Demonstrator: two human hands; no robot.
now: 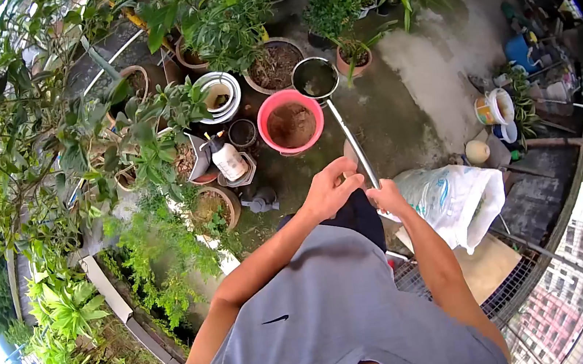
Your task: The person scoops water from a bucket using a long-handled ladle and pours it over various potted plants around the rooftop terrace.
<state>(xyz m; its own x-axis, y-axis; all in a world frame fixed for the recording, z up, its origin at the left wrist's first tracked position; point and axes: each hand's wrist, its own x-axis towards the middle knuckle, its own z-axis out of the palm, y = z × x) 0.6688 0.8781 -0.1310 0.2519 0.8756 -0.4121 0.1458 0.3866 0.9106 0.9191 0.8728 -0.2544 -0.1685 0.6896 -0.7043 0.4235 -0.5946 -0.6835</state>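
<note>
My right hand (386, 197) is closed around the lower end of a long silver pole (350, 134). At its far end is a round pale ring with a dark inside (315, 78), beside a pink bucket (264, 125); I cannot tell whether it is a net or a scoop. My left hand (333, 190) hovers just left of the pole, fingers half curled and apart, with nothing visible in them. The pink bucket holds brown, soil-like matter. To its left stand a white spray bottle (228, 162) and stacked white buckets (228, 106).
Potted plants (352, 56) crowd the far side and the left. A large white sack (448, 198) lies close on my right. Further right are a paint bucket (494, 108) and a pale round object (477, 151). A low wall (111, 290) edges the left, metal mesh (512, 293) the lower right.
</note>
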